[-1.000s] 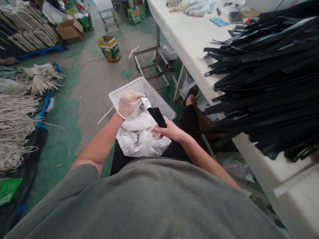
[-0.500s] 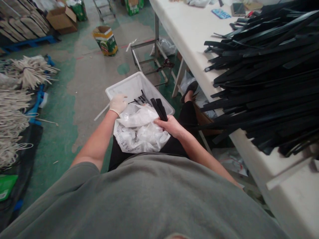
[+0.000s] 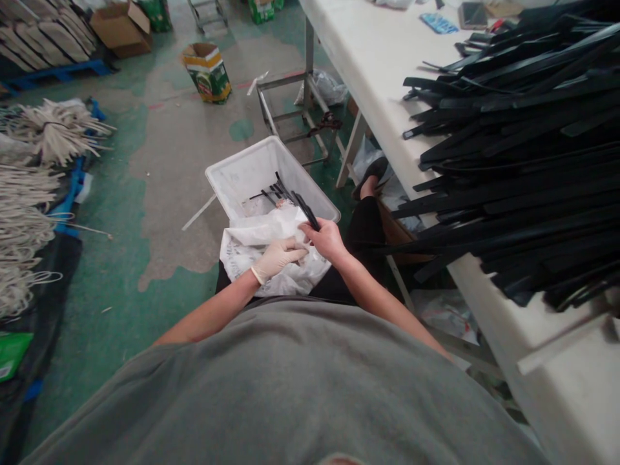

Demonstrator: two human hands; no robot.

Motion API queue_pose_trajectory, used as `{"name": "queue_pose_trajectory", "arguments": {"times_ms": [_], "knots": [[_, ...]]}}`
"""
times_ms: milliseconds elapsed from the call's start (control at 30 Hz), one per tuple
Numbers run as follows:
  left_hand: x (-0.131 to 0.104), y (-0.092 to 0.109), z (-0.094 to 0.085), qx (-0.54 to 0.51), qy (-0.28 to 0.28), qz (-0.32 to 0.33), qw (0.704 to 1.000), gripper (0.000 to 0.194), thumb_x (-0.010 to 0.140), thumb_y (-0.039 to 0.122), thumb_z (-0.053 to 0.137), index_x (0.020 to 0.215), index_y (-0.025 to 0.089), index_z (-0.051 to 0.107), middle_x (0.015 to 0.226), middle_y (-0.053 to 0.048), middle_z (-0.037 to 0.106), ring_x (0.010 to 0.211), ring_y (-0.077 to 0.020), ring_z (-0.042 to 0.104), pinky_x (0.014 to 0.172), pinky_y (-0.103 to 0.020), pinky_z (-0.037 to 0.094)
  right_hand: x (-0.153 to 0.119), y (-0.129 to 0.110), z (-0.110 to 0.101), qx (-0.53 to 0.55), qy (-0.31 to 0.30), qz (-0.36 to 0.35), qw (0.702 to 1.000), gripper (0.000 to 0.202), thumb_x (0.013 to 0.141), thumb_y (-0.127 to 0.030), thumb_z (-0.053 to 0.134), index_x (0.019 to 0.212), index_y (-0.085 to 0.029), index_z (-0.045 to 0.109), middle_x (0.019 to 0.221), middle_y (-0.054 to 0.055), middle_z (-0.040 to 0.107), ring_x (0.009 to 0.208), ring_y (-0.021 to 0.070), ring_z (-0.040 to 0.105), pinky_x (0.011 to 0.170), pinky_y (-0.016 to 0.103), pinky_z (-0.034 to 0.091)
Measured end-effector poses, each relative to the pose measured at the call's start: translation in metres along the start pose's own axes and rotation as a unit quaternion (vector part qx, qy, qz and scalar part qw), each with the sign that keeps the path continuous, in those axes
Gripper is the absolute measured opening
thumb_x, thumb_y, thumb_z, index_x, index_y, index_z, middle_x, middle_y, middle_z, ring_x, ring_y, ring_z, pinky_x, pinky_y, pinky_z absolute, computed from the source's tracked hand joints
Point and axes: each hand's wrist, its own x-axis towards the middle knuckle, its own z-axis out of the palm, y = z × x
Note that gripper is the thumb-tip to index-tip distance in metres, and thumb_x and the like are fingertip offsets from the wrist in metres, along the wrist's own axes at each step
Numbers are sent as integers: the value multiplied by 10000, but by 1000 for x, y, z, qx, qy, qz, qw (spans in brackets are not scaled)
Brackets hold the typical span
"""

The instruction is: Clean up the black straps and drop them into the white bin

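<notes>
My right hand, bare, is closed around the lower ends of a few black strips. Beside it, my gloved left hand rests over the white plastic bag on my lap, its fingers pointing at my right hand. Those fingers look drawn together; anything between them is too small to make out. Past the bag sits a white plastic bin, with more black strips inside, near its right part.
A white table on the right bears a large pile of black strips. Beneath it is a metal frame. Bundles of pale cord lie at the left. A cut-open carton stands on the floor ahead.
My left hand has moved from the bin's left edge rightward and back, over the bag beside my right hand. The strips in my right hand have turned and now look narrower.
</notes>
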Motion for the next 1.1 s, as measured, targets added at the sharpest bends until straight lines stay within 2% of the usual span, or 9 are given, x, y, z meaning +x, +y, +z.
{"name": "queue_pose_trajectory", "arguments": {"times_ms": [267,400,500,667,767,867,967,1033,1100], "knots": [[1,-14,0,-68,-14,-60,996,200,622,283,806,769,152,768,724,-61,689,648,-156,595,663,-285,489,-2,7,2,8,-6,-4,1000,214,819,-385,613,786,-181,670,552,-19,617,523,121,585,534,213,437],[2,-19,1,-58,1,-42,997,139,585,220,821,684,155,750,697,-42,688,651,-148,583,660,-259,469,4,9,-3,27,7,-3,1000,231,815,-395,612,803,-171,669,551,-16,610,506,121,574,529,218,446],[2,-21,3,-57,-15,-41,997,109,601,207,800,678,156,743,686,-28,679,647,-135,571,650,-239,453,8,11,-7,38,13,0,999,249,808,-405,615,809,-161,663,555,-14,605,483,114,555,511,216,442],[2,-24,6,-77,-43,-96,992,181,589,189,792,763,140,775,732,-59,706,622,-130,571,630,-247,452,8,14,-5,45,15,-3,999,243,804,-401,622,788,-160,648,561,-21,593,478,98,533,501,204,438],[1,-27,8,-99,-45,-118,987,171,614,244,817,736,135,767,678,-63,686,589,-132,564,607,-256,458,7,15,-4,72,14,17,997,267,804,-427,625,803,-161,635,576,-23,589,475,91,519,469,189,443],[2,-27,5,-179,-28,-145,973,205,637,302,837,693,134,732,677,-68,675,597,-140,591,617,-259,489,2,19,-10,98,-19,64,993,386,853,-538,553,896,-162,632,601,-22,599,449,83,487,436,187,456],[5,-23,-2,-261,18,-150,953,231,643,290,849,729,127,710,722,-67,675,639,-149,626,627,-253,526,-10,31,-16,110,-69,78,988,575,890,-686,402,965,-159,618,616,-18,605,389,68,420,398,193,437],[9,-18,-7,-298,62,-146,941,216,662,255,842,706,130,671,678,-34,641,608,-128,610,620,-244,540,-22,39,-19,120,-93,87,985,651,880,-744,345,940,-152,609,602,-15,595,365,64,391,376,194,404],[13,-14,-11,-330,105,-151,926,227,696,231,822,668,144,614,609,7,586,543,-102,571,606,-241,545,-34,44,-21,136,-112,113,978,629,863,-745,382,887,-153,596,583,-16,586,356,63,373,371,198,384]]}}
